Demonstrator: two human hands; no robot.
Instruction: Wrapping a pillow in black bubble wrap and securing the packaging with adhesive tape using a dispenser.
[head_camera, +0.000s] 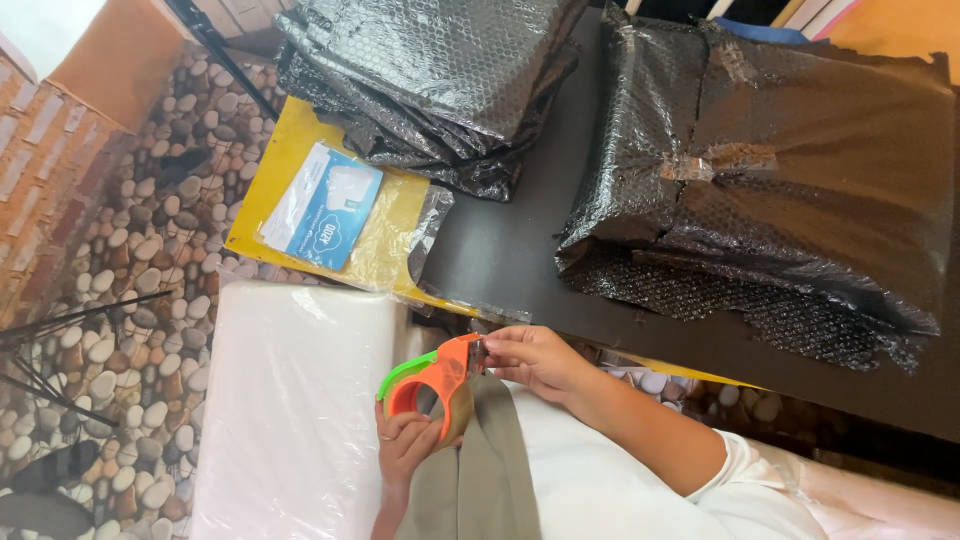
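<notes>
Parcel (790, 170) at 2 o'clock on black tabletop (500, 250) already bubble-wrapped w/ one tape strip on, more seems left: left hand (405, 445) grips orange tape dispenser (435, 385) at 6 o'clock, right hand (530, 360) fingers pinching tape end at cutter.

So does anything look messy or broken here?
Yes. The big black bubble-wrap parcel on the table has a ragged, torn-looking lower edge, and its tape patch is crumpled. The tape dispenser looks fine.
</notes>
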